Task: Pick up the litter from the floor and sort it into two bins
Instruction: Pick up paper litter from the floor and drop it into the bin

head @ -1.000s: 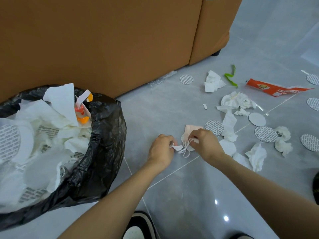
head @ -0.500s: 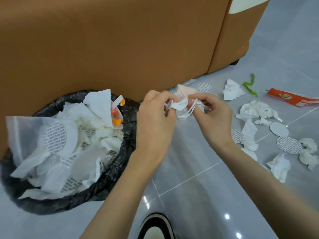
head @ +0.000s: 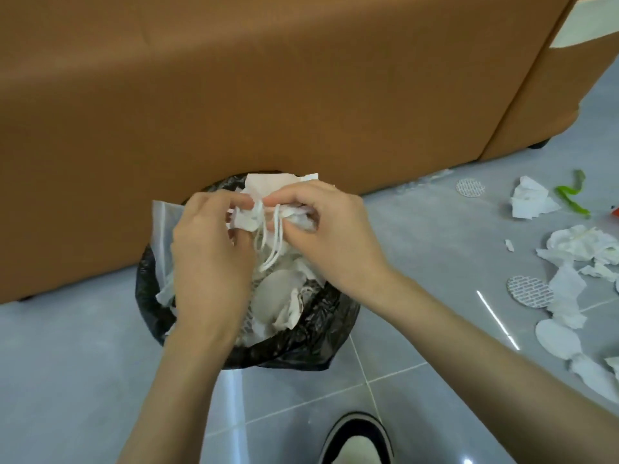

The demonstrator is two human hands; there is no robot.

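Observation:
Both my hands hold a crumpled white face mask (head: 249, 220) with dangling ear loops right above the bin with a black bag (head: 318, 333). My left hand (head: 207, 256) pinches its left side, my right hand (head: 331, 229) pinches its right side. The bin is full of white tissues and round pads. More litter lies on the grey floor at right: crumpled tissues (head: 531, 202), round patterned pads (head: 529, 291), a green strip (head: 571, 197).
A brown sofa (head: 268, 88) stands right behind the bin. My shoe (head: 356, 440) is on the tiles at the bottom. A heap of tissues (head: 582, 246) and an orange wrapper's edge (head: 615, 212) lie at the far right.
My hands lifted the mask off the floor and carried it left, from beside the bin to over its opening. The view turned left with them.

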